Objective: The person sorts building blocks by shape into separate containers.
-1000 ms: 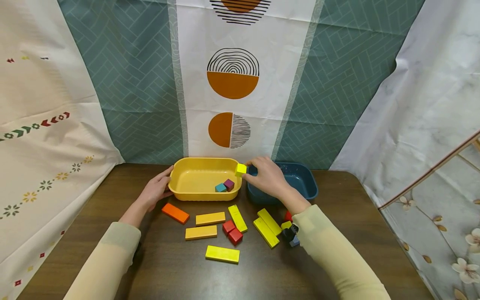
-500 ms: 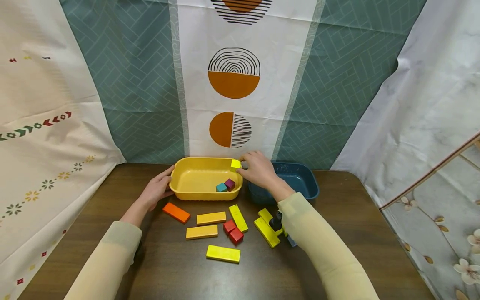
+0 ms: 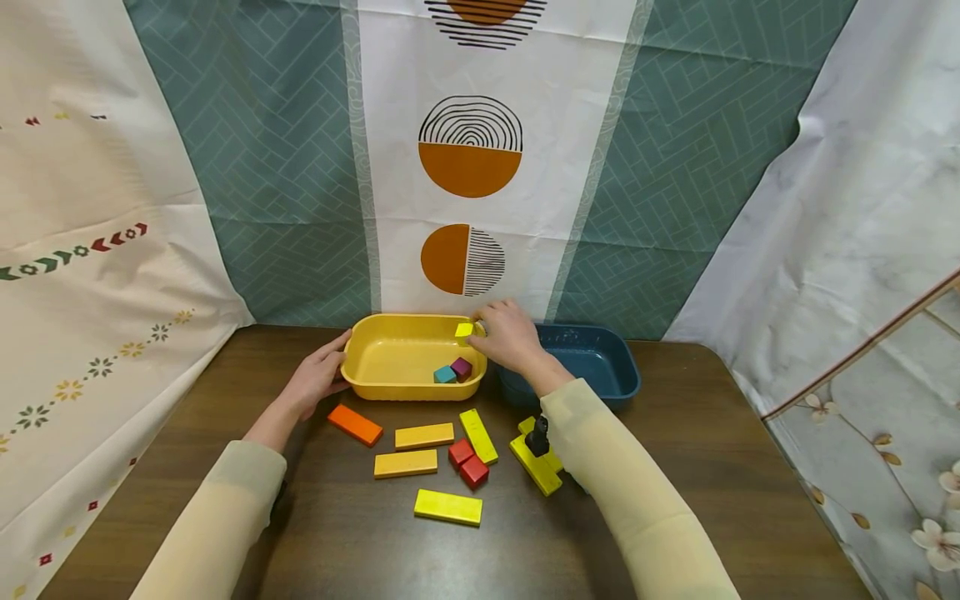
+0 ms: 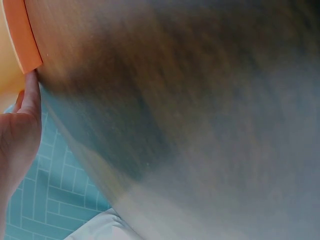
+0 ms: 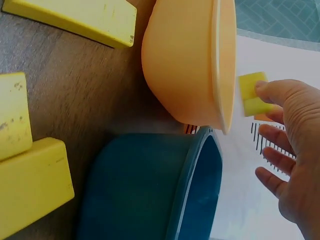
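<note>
Pinching yellow cube (image 3: 464, 331) in right hand (image 3: 509, 335) (thumb-and-finger grip) over right end of yellow tub (image 3: 393, 358). Left hand (image 3: 317, 377) touching tub's left side, grip loose, fingers extended.

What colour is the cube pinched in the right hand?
Bright yellow; the cube in the right hand shows best in the right wrist view.

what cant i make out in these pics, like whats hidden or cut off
Head view: the right hand and wrist cover part of the blue tub.
Head view: the black wrist device hides part of the paired yellow planks; the right sleeve blocks the tabletop behind it.
Right wrist view: the yellow tub hides its floor behind its own wall.
Left wrist view: the left edge cuts off part of the left hand.
</note>
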A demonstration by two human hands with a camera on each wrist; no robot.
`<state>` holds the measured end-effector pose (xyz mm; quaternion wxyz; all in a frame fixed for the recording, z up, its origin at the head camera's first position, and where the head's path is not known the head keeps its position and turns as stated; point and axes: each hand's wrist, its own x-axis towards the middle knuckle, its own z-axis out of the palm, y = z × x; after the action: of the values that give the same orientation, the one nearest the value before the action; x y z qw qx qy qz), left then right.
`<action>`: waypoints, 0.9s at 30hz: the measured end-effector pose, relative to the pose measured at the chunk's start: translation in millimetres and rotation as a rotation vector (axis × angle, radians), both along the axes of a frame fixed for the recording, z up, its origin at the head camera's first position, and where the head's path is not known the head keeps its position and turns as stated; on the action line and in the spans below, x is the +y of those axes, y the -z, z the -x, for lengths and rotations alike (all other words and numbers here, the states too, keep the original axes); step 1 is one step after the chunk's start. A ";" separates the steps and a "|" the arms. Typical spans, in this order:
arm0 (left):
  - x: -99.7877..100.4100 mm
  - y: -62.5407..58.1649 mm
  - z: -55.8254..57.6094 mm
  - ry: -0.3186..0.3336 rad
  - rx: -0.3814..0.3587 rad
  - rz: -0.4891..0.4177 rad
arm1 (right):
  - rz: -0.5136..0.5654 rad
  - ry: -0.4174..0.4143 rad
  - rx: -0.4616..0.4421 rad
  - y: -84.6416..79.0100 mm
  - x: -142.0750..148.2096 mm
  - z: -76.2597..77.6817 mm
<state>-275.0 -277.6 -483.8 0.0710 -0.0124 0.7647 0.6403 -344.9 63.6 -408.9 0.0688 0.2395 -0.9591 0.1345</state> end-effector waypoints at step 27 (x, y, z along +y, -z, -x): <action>0.9 -3.7 -1.0 0.003 -0.006 0.008 | 0.117 -0.071 0.094 -32.4 39.6 -27.8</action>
<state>-274.0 -276.7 -480.2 0.0740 -0.0133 0.7670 0.6373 -317.1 103.3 -376.6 0.1228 0.2747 -0.9362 0.1813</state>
